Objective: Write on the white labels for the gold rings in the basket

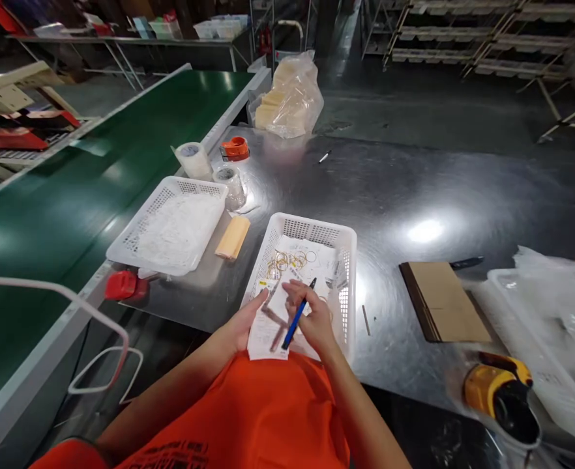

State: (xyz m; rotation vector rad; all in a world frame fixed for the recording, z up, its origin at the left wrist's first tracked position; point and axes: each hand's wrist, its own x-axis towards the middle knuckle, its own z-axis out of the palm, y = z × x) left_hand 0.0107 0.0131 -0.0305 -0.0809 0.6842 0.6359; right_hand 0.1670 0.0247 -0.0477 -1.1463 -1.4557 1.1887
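My left hand [247, 322] is closed on the edge of some printed white paper slips [264, 340], with the thumb on top. In my right hand [313, 320] is a blue pen [295, 323] with dark ends, slanting across the slips. Both hands are over the near part of a white perforated plastic basket [349, 260]. Inside it lie more printed papers [319, 253] and several thin gold-coloured rings [280, 262]. The fingers of my right hand hide part of the papers. I cannot make out the print.
Left of the basket are a folded yellow cloth-like piece [233, 238], another white basket [116, 251], tape rolls [195, 159] and an orange tape dispenser [235, 148]. Flat cardboard [446, 299] and a yellow-black tape dispenser [483, 389] sit right. A green conveyor [135, 140] runs along the left.
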